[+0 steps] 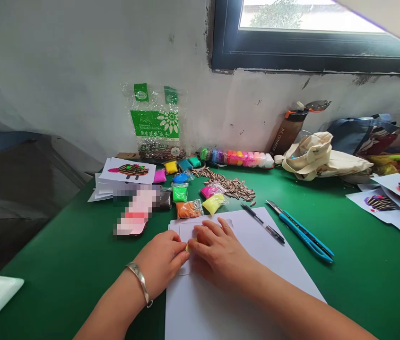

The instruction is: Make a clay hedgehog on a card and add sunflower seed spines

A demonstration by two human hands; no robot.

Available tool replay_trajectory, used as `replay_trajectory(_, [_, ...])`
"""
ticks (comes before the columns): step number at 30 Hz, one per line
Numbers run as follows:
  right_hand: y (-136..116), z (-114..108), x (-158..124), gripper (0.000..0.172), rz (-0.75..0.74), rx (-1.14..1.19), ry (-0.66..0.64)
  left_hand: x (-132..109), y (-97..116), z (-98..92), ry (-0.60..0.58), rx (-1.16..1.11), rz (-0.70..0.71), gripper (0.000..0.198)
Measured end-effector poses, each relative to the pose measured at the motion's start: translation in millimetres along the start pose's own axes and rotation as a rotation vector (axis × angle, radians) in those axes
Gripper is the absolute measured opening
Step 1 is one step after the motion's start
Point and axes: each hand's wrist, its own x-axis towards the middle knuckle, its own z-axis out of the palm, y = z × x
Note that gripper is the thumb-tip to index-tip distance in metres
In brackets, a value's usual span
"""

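Yellow piece (186, 247) is showing between fingertips of left hand (162, 257) and right hand (217, 250) | left fingers bunching, right lying apart; clamping: cannot tell | bottle (288, 132) reading "BE YOUNGER"

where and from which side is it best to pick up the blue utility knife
Probably by the wide rear part of the blue utility knife's handle, the right hand coming from the near side. The knife lies flat and slanted on the green table, its broad end nearer the person, while the narrow metal tip points away.
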Motion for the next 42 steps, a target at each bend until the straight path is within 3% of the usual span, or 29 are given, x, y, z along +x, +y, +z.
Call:
replay_trajectory(10, [3.3, -8.5, -1.4, 0.031, 0.026, 0.076, -0.033, -4.1, 2.2, 2.6, 0.006, 0.038, -0.001, 0.025])
replay_trajectory(15, [2.5, -4.6, -1.0, 0.018, -0.013, 0.024, -0.014, -4.1, 2.2, 4.6, 0.011, 0.064, 0.002, 0.025])
replay_trajectory(20, [2.1, 2.3, -0.3, 0.017, -0.009, 0.006, 0.029, -5.5, 4.1, 5.2, 0.016, 0.086, 0.000, 0.024])
replay_trajectory(26, [10.1, -16.3, -1.2, 0.033, 0.000, 0.129, -0.061, -7.2, 3.2, 0.6, -0.009, 0.030, 0.001, 0.026])
replay_trajectory(38, [9.4, -18.8, -2.0, 0.019, -0.078, 0.025, -0.109, -6.8, 6.0, 8.5, -0.019, 0.163, 0.029, 0.023])
replay_trajectory(42, [9.1, -25.4, -3.5, 0.026, -0.091, 0.082, -0.125, -7.7, 7.7, 5.8, -0.025, 0.141, 0.021, 0.023])
